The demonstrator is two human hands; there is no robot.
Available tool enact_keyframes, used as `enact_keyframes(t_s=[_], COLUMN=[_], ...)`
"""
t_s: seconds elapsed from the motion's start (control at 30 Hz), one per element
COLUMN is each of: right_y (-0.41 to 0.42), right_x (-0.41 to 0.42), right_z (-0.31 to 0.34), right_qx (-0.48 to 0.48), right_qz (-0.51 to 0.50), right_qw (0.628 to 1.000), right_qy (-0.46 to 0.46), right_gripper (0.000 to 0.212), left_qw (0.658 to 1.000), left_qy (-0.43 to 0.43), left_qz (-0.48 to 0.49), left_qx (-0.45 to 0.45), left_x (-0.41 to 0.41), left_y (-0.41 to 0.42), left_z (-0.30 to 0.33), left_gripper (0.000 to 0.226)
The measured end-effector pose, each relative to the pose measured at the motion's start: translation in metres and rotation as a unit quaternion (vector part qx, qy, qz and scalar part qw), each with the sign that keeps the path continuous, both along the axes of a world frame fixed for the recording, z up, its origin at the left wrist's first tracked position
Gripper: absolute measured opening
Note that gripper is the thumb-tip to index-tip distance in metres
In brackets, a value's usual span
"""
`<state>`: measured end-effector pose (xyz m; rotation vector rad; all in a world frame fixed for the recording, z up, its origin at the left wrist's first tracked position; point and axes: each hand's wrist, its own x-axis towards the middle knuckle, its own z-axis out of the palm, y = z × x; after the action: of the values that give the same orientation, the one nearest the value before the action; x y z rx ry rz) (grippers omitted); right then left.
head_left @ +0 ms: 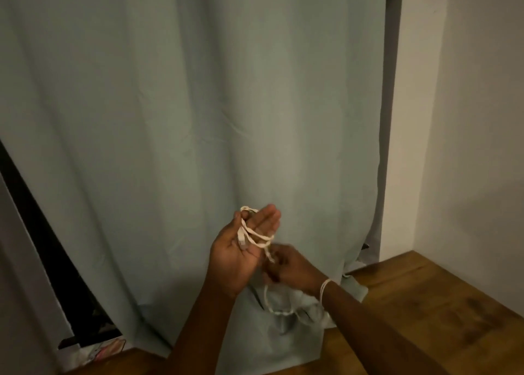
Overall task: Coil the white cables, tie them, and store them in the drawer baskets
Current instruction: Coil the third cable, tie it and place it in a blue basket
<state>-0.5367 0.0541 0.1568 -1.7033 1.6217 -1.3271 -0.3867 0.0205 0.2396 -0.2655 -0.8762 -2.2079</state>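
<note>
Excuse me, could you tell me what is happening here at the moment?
A person is coiling a white cable by hand in front of a grey-green curtain. The left hand, palm up with straight fingers, carries the loops, while the right hand pinches the trailing length below. The cable is not yet tied, and no drawer baskets are in view.

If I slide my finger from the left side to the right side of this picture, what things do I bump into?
Dark gap → green-grey curtain → left hand wound with the white cable → right hand → pale wall.
</note>
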Motion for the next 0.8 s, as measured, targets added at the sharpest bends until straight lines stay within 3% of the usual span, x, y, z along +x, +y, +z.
enact_keyframes(t_s=[0.07, 0.13, 0.17, 0.23, 0.3, 0.37, 0.4, 0.47, 0.53, 0.63, 0.73, 0.8], right_y=[0.004, 0.011, 0.013, 0.015, 0.017, 0.019, 0.019, 0.019, 0.016, 0.018, 0.03, 0.037], right_x=[0.009, 0.012, 0.01, 0.006, -0.002, -0.01, -0.013, -0.018, -0.019, -0.017, -0.008, -0.006], right_z=[-0.01, -0.013, -0.012, -0.003, 0.009, 0.021, 0.027, 0.039, 0.047, 0.048, 0.047, 0.043], right_qx=[0.062, 0.07, 0.055, 0.023, -0.002, -0.033, -0.053, -0.086, -0.103, -0.096, -0.004, 0.065], right_qz=[0.033, 0.042, 0.031, -0.014, -0.059, -0.097, -0.105, -0.082, -0.051, -0.036, 0.042, 0.082], right_qw=[0.994, 0.986, 0.983, 0.967, 0.949, 0.945, 0.947, 0.948, 0.952, 0.982, 0.999, 0.995], right_qy=[0.084, 0.142, 0.171, 0.255, 0.31, 0.31, 0.299, 0.296, 0.285, 0.156, 0.028, -0.004], right_gripper=[0.006, 0.013, 0.015, 0.016, 0.012, 0.009, 0.008, 0.004, 0.016, 0.024, 0.04, 0.04], left_qw=[0.997, 0.961, 0.912, 0.769, 0.651, 0.611, 0.607, 0.646, 0.742, 0.881, 0.941, 0.964], left_qy=[-0.014, -0.083, -0.142, -0.254, -0.331, -0.405, -0.441, -0.482, -0.476, -0.374, -0.282, -0.247], left_qz=[0.063, 0.207, 0.297, 0.426, 0.457, 0.398, 0.35, 0.227, 0.12, 0.057, 0.053, 0.047], left_qx=[-0.041, -0.166, -0.247, -0.404, -0.508, -0.552, -0.561, -0.546, -0.457, -0.285, -0.177, -0.086], left_x=[-0.004, -0.005, -0.003, 0.0, 0.006, 0.013, 0.014, 0.014, 0.013, 0.014, 0.014, 0.017], left_y=[-0.013, -0.028, -0.034, -0.044, -0.051, -0.046, -0.042, -0.033, -0.024, -0.026, -0.038, -0.043], left_z=[-0.001, -0.009, -0.016, -0.034, -0.049, -0.052, -0.052, -0.05, -0.046, -0.037, -0.035, -0.034], left_gripper=[0.026, 0.026, 0.023, 0.024, 0.023, 0.024, 0.024, 0.026, 0.033, 0.048, 0.043, 0.037])
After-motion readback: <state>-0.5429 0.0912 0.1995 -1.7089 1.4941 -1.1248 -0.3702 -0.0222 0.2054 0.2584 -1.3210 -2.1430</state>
